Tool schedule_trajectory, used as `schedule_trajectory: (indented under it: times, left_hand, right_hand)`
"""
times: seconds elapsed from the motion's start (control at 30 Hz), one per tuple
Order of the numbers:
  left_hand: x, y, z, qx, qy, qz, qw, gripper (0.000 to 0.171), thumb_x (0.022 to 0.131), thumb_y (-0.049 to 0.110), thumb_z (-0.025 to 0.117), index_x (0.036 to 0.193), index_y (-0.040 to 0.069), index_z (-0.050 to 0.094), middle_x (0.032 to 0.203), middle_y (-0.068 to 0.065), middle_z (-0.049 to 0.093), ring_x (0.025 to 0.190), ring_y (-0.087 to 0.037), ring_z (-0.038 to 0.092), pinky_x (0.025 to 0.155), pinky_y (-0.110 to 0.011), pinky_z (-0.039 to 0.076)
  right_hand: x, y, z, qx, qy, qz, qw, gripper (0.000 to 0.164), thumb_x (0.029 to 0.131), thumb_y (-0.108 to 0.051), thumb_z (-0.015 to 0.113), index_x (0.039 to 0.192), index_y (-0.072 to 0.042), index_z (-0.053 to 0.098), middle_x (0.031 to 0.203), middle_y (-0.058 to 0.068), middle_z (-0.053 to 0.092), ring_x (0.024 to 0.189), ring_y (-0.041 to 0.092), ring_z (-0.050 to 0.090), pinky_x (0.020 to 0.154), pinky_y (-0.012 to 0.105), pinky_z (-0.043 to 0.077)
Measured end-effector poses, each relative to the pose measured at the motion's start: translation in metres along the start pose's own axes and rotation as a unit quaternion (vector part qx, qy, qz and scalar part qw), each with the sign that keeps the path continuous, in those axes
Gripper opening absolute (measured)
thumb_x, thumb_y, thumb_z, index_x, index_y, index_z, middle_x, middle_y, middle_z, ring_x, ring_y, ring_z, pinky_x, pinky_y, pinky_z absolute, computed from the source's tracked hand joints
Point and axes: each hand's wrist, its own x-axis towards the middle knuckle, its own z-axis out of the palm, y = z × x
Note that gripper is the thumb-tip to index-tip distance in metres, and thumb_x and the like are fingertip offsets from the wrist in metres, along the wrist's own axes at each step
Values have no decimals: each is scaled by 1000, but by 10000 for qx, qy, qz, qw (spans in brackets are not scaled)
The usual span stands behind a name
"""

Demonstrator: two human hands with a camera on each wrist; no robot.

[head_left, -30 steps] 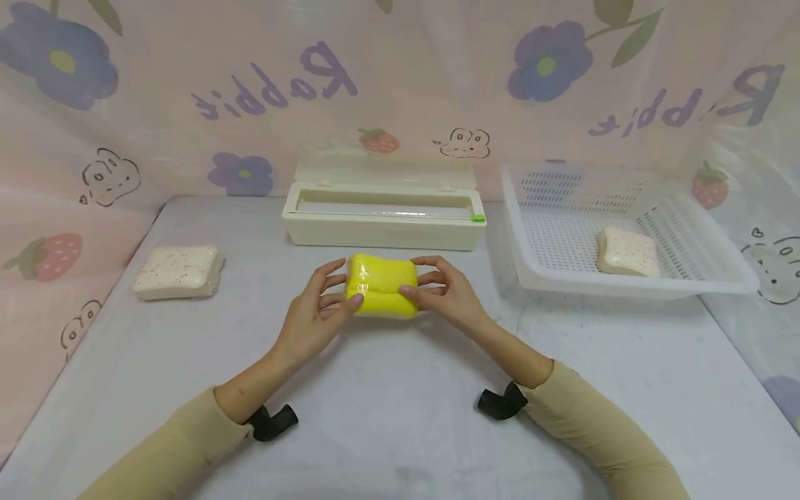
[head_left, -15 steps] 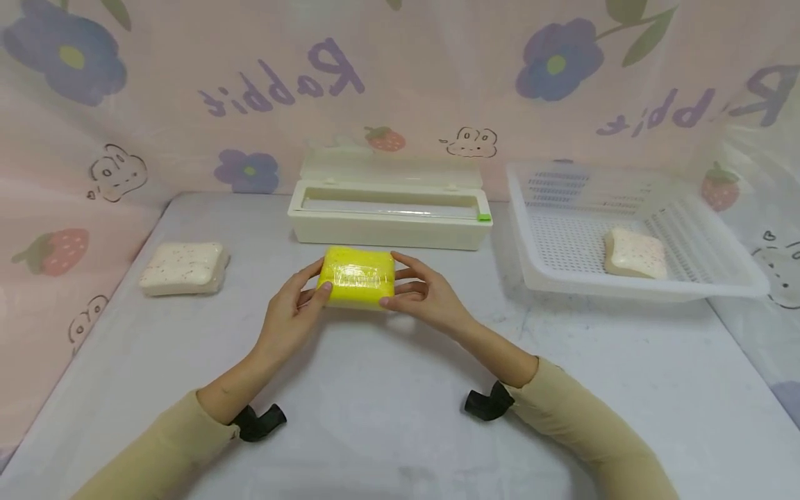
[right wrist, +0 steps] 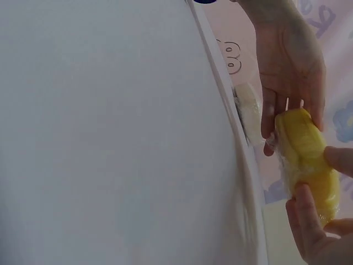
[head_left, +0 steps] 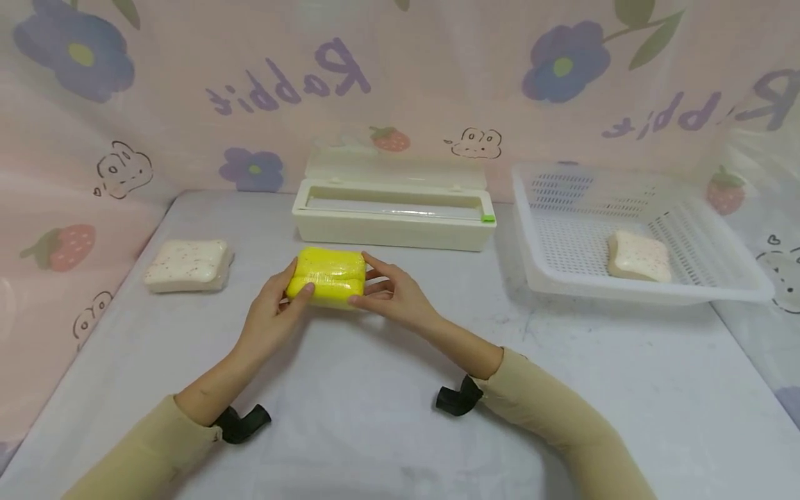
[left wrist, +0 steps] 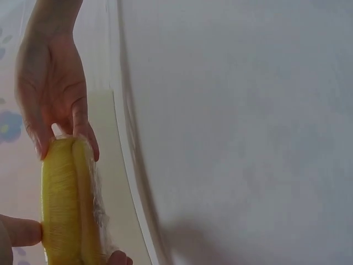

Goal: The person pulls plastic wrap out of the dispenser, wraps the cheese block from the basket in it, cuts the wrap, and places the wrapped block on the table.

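A yellow, bread-like soft block [head_left: 328,267], wrapped in shiny clear film, is held above the table left of the middle. My left hand [head_left: 270,305] pinches its left end, thumb on the near side and fingers behind. At the other end my right hand [head_left: 400,297] grips it between thumb and fingers. From the left wrist, the yellow block [left wrist: 63,204] appears edge-on, with crinkled film along one side. The right wrist view has the block [right wrist: 306,149] between both hands, with crumpled film at its edge.
Behind the hands stands a cream cling film dispenser [head_left: 394,234], lid raised, with a green tab on its edge. A white perforated basket [head_left: 531,271] at right holds a speckled white block [head_left: 639,257]. A similar film-wrapped speckled block [head_left: 187,266] lies at left.
Both hands have carried the yellow block left, from in front of the dispenser's middle to near its left end. The block tilted on the way, and both hands still grip it.
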Motion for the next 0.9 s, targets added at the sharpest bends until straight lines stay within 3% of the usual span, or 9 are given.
schedule_trajectory:
  times: [0.27,0.47,0.67,0.9]
  left_hand:
    - [8,-15,-25,-43,-147,-637,9979,64,102,29,43,152,3,15,154,-25,22,141,-38,26,113,-50,29]
    - [12,-28,-41,70,-149,-1152,9932,66,103,35,36,153,3,5,158,-24,10,144,-41,18,116,-54,21]
    - [19,-39,-50,-137,145,-1224,9923,65,104,30,33,152,-1,3,157,-26,5,146,-41,8,118,-53,12]
    - [25,-47,-58,-205,397,-1298,9905,63,103,25,35,152,-2,4,157,-27,7,145,-41,10,118,-52,14]
  right_hand:
    - [26,-6,27,-213,-158,96,9996,79,82,-22,76,149,-17,35,126,13,54,107,24,65,86,27,55]
    - [48,-13,50,-384,-278,68,9989,80,82,-23,76,150,-15,33,127,14,54,106,22,66,84,24,54]
    - [68,-19,69,-467,-196,158,9986,78,83,-22,75,149,-12,34,128,16,55,108,24,65,82,23,54]
    - [84,-22,85,-597,-98,315,9977,77,83,-24,74,148,-9,35,128,17,58,108,24,65,85,24,53]
